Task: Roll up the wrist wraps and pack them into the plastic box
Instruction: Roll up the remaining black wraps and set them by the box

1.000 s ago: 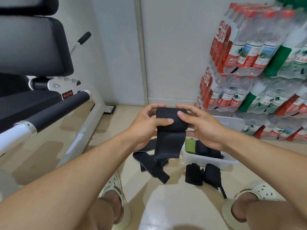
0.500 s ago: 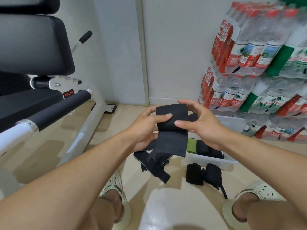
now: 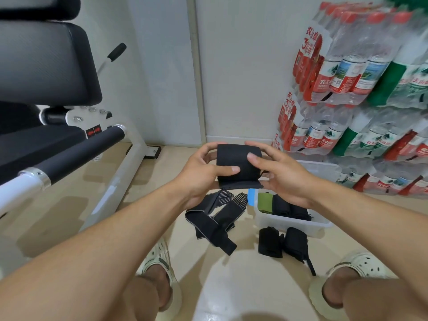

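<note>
From the head camera, the person's left hand (image 3: 196, 174) and right hand (image 3: 281, 176) are both gripping a nearly rolled black wrist wrap (image 3: 238, 166) in mid-air, thumbs pressing its front, just above the plastic box (image 3: 289, 224) at 5 o'clock. Its last flap looks unfastened at the bottom edge; easing either thumb would likely let the roll spring loose. A flat unrolled wrap (image 3: 214, 220) is lying on the floor at 6 o'clock.

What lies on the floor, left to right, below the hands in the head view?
Loose unrolled wraps → two rolled black wraps. Behind these, the plastic box holds a green roll, then black rolls.
</note>
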`<move>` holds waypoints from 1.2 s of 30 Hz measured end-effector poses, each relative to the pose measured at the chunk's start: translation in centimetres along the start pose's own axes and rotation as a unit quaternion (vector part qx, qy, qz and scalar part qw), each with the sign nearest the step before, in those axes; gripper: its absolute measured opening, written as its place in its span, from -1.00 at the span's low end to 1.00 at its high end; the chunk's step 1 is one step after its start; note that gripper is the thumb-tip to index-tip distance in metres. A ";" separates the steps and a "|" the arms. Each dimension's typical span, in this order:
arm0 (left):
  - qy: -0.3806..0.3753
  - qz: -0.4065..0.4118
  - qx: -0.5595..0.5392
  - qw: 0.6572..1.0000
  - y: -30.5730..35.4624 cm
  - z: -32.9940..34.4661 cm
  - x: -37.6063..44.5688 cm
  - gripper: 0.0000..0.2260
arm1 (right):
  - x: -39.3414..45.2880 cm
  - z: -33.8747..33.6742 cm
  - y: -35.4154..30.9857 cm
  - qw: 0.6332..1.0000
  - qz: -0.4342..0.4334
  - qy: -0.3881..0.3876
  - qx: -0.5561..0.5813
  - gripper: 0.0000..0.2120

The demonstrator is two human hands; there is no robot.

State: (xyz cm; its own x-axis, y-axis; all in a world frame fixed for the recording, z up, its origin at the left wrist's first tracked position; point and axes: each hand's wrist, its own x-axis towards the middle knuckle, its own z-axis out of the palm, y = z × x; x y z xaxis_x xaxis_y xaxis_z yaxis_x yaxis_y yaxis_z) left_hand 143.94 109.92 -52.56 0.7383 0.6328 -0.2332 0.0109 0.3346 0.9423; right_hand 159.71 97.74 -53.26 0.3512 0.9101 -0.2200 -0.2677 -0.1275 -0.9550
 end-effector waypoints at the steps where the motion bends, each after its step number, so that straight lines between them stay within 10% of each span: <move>1: -0.001 0.008 0.009 1.000 0.0 0.0 0.0 -0.44 | 0.0 0.0 0.0 1.000 0.014 -0.001 0.015 -0.59; 9: -0.029 0.056 0.067 0.996 -0.4 0.1 -0.5 -0.40 | 0.1 0.0 0.0 0.994 0.081 -0.008 0.070 -0.60; 24: -0.082 -0.127 0.011 0.988 0.2 -0.3 -0.5 -0.48 | -0.2 -0.7 -0.1 0.998 0.045 -0.022 0.043 -0.35; 36: 0.037 -0.042 0.061 0.997 -1.3 2.1 -0.3 -0.44 | -0.1 -0.6 0.7 0.997 0.061 0.026 0.032 -0.56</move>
State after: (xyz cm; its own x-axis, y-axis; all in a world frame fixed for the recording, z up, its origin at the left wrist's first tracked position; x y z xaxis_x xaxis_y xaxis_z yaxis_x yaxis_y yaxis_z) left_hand 145.11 107.82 -53.22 0.6792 0.6580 -0.3252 0.1548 0.3046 0.9398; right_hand 160.02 97.37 -53.99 0.3581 0.8678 -0.3446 -0.3678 -0.2081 -0.9063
